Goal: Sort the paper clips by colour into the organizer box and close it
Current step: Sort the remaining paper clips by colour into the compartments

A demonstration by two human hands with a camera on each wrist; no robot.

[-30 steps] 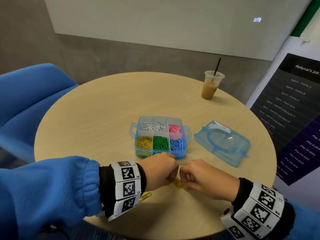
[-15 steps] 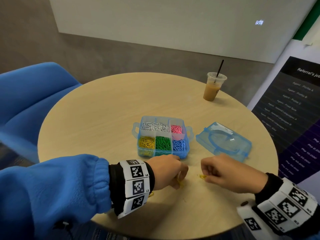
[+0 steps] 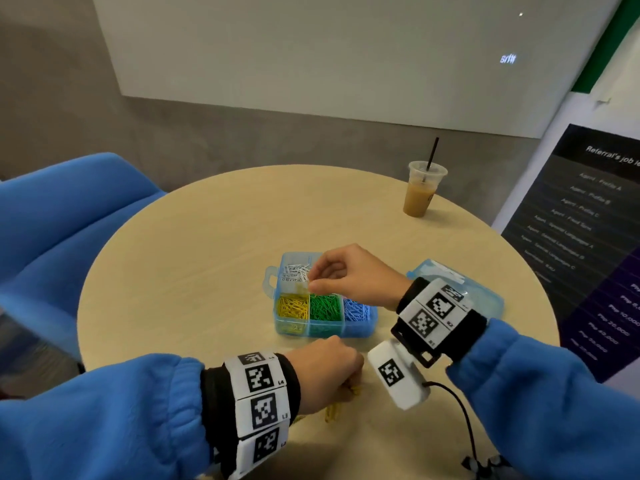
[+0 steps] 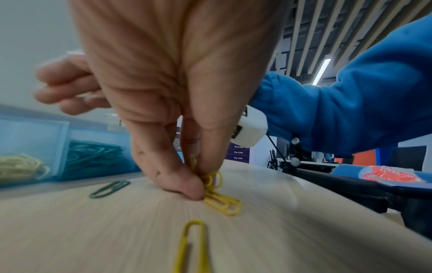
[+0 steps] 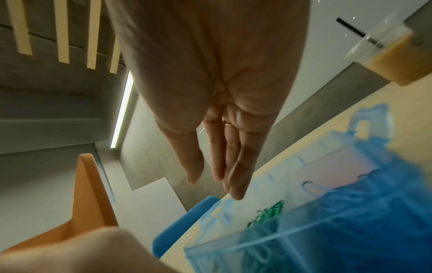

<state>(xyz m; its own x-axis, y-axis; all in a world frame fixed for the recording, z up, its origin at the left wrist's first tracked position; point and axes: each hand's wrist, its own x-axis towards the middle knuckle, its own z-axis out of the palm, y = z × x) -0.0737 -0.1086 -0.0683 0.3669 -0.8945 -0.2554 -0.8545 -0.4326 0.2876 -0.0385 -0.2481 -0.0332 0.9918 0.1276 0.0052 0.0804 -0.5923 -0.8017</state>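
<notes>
Paper clips, yellow ones [image 4: 221, 199], are pinched against the worktop [image 3: 194, 271] by the left hand [image 3: 325, 372], while the right hand [image 3: 349, 275], fingers straight and together, hovers holding nothing visible over the open organizer box [image 3: 325, 329] beyond. The bunched clips could snag and scatter when lifted, and a stray green clip [image 4: 110, 189] near the box risks being missed.

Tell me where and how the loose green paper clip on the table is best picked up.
The green paper clip lies flat on the table, apart from the organizer box. Probably pinch its long sides from above, or press one looped end to tip it up.
</notes>
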